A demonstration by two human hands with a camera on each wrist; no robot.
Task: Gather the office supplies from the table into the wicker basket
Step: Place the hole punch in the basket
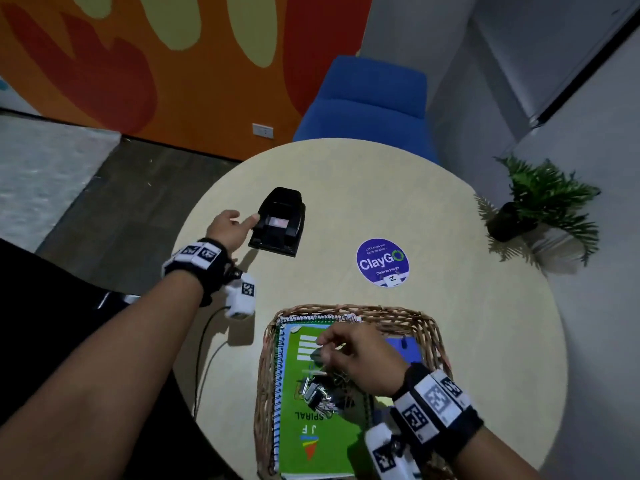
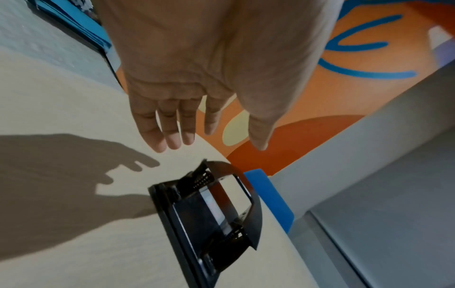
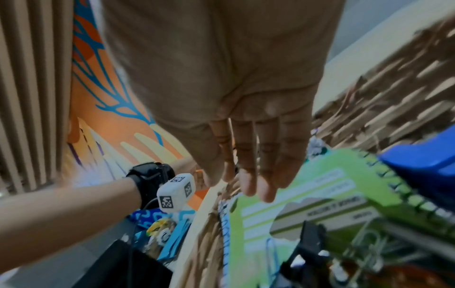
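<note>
The left hand (image 1: 228, 227) has an open grip: fingers straight and spread, thumb tip at or just beside the left side of the punch (image 1: 280, 221); contact cannot be confirmed. The right hand (image 1: 360, 355) also has an open grip, fingers extended and holding nothing, above the basket (image 1: 427, 327).

The punch is black, with a curved lever and flat base, standing on the round bench (image 1: 450, 209) beyond the basket. The basket, at the near edge, contains a green spiral notebook (image 1: 304, 448), a pile of binder clips (image 1: 320, 393) on its cover and a blue item (image 1: 407, 348). A purple sticker (image 1: 382, 261) lies right of the punch. A chair (image 1: 370, 98) and plant (image 1: 540, 206) stand behind.
</note>
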